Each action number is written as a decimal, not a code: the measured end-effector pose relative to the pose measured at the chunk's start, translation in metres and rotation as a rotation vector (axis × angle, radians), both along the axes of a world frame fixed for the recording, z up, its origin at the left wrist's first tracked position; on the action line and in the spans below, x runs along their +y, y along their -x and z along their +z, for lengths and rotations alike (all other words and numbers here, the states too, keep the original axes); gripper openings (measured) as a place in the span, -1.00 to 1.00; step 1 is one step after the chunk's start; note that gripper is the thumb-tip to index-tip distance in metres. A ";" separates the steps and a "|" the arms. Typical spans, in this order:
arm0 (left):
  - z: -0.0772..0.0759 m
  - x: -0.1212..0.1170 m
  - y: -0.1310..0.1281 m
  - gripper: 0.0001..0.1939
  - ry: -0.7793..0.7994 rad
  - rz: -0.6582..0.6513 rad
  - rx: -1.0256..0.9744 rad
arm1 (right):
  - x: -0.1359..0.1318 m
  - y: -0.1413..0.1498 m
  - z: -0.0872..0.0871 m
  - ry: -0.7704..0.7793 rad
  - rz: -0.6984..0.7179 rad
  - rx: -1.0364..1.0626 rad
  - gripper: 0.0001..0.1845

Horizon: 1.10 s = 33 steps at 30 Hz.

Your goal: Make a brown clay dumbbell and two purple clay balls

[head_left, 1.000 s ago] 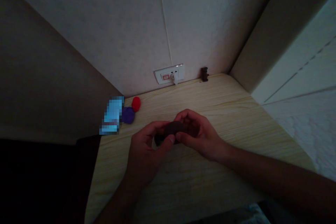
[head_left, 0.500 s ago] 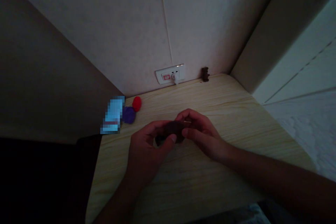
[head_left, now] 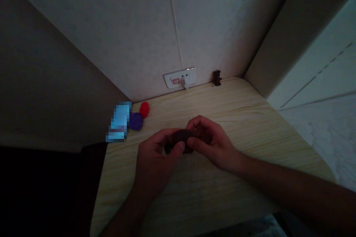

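Observation:
Between my two hands is a dark brown lump that looks like modelling clay, held just over the wooden tabletop. My left hand grips its left side, thumb on the near face and fingers curled behind. At its right side, my right hand pinches the lump with thumb and bent fingers. The poor light and my fingers hide its underside and far side. A darker part shows under the left fingers; I cannot make out whether it belongs to the same lump.
On the pale wooden table, a purple lump and a red lump lie at the back left, beside a blurred light-blue item. A small brown bear-like figure stands against the wall, right of a socket with a plug.
My right thumb has shifted slightly left over the brown lump, and the lump looks a little turned. Both hands still hold it in nearly the same place.

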State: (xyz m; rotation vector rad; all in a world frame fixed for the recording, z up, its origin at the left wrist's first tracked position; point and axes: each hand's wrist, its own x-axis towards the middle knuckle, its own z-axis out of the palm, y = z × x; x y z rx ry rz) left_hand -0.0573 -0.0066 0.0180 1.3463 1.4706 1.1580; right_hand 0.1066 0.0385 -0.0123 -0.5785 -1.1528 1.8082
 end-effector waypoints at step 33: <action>-0.003 0.001 0.005 -0.66 0.010 -0.046 -0.041 | 0.003 0.002 -0.002 0.029 -0.090 -0.018 -0.67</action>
